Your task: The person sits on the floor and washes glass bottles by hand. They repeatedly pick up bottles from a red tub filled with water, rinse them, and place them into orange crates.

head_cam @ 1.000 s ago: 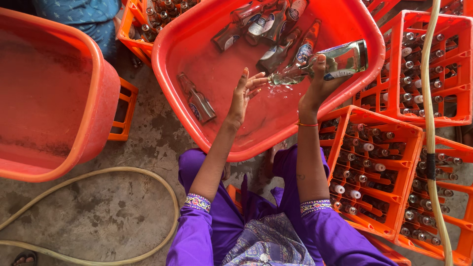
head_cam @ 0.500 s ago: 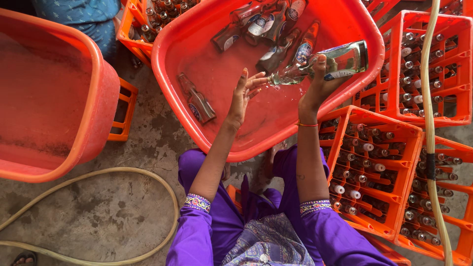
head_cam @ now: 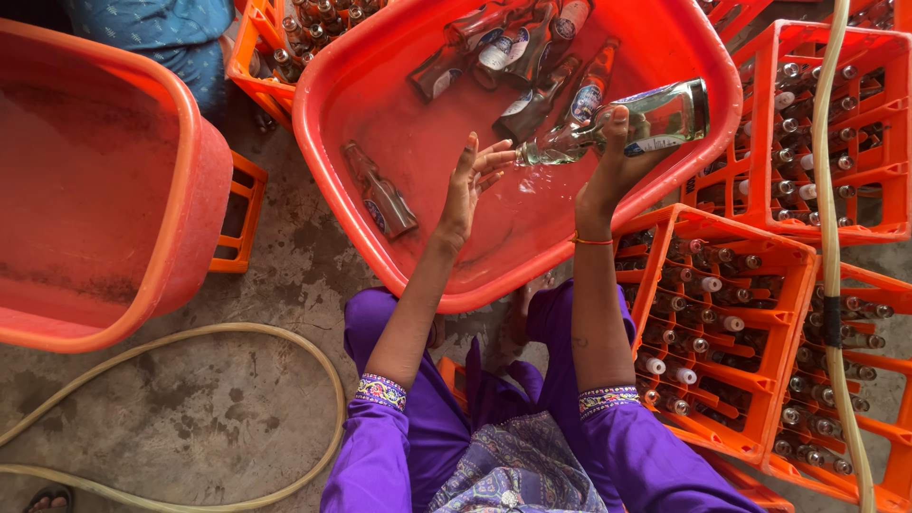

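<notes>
My right hand (head_cam: 617, 157) grips a clear glass bottle (head_cam: 655, 119) held sideways over a big red tub (head_cam: 399, 256), its neck pointing left. My left hand (head_cam: 472, 180) is open with fingers spread, its palm right at the bottle's mouth. Inside the tub, several brown and clear labelled bottles (head_cam: 532, 57) lie heaped at the far side in shallow water. One brown bottle (head_cam: 380, 195) lies alone near the left wall.
A second, larger orange tub (head_cam: 104, 190) stands at left. Orange crates (head_cam: 741, 323) filled with capped bottles sit at right, another crate (head_cam: 285, 47) at the back. A hose (head_cam: 831, 237) crosses the right crates, another hose (head_cam: 190, 342) loops on the concrete floor. Another person's blue clothing (head_cam: 161, 28) shows top left.
Little has moved. The bottle stays tilted in my right hand and my left hand stays at its mouth, fingers shifting slightly.
</notes>
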